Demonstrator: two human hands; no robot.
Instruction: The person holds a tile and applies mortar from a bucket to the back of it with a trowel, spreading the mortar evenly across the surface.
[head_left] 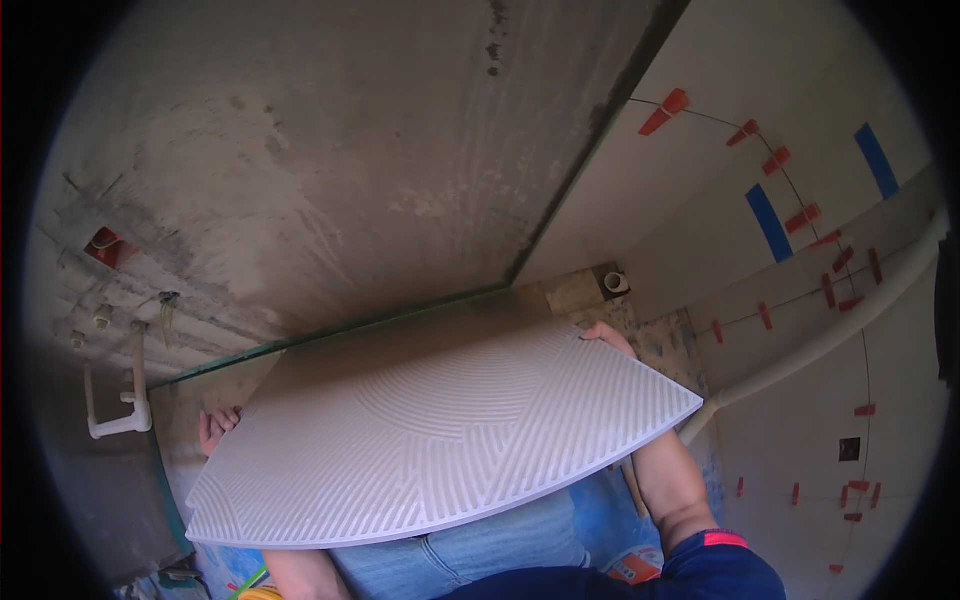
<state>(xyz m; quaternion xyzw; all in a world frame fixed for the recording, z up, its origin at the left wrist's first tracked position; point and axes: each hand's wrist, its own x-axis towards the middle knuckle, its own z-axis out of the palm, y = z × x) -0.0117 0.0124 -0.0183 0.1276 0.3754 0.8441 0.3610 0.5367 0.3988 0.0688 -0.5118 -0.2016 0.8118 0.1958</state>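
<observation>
There are two hands point(219, 429) point(611, 339), one ridged panel point(440, 440) — and two blue strips point(768, 224) point(877, 162).

Left hand point(217, 430) partly hidden by ridged panel point(440, 445). Right hand point(610, 337): wrist behind same panel. Yellow object point(262, 593) cut by lower edge, kind unclear.

From my end I can read no lettering; the orange-and-white packet point(637, 567), lower in view than the right hand point(611, 338), bears pale marks point(622, 574) too small to make out.
</observation>
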